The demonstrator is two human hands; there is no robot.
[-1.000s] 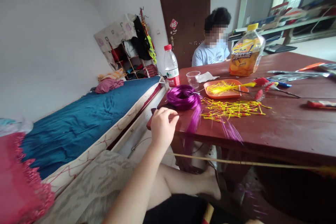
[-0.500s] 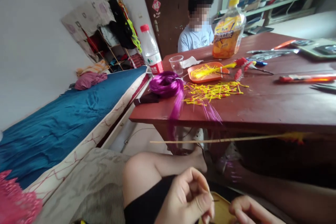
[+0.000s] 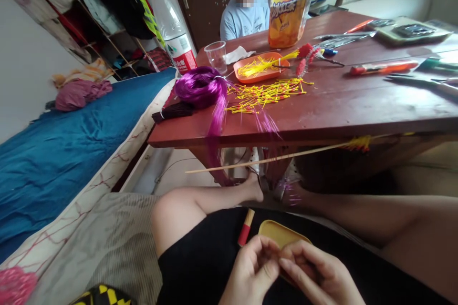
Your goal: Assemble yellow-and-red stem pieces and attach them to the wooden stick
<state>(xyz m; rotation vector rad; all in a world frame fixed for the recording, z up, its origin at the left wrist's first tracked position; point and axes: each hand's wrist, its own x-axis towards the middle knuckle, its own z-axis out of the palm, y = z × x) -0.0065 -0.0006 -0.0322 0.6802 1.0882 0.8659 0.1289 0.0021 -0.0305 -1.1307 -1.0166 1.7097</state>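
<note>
My left hand point(image 3: 255, 269) and my right hand point(image 3: 315, 269) meet fingertip to fingertip above my lap, both closed in a pinch. What they pinch is too small or hidden to name. Behind and partly under them lies a yellow tray point(image 3: 282, 232) on the black cloth. A red and tan stick-like tube point(image 3: 246, 228) rests just left of the tray. On the table, a purple fibre bundle point(image 3: 200, 86) hangs over the edge beside a pile of yellow, red-tipped strands point(image 3: 270, 94). An orange dish point(image 3: 238, 75) holds more yellow strands.
A thin stick point(image 3: 250, 163) with a yellow-red tuft extends below the edge of the table point(image 3: 339, 121). Bottles, a clear cup point(image 3: 215, 57), pliers point(image 3: 422, 81) and an orange-handled tool point(image 3: 384, 67) stand or lie on top. A person point(image 3: 246, 16) sits behind.
My right hand has moved left and now touches my left hand. The view has tilted down, showing more of my lap, the yellow tray and the red and tan tube.
</note>
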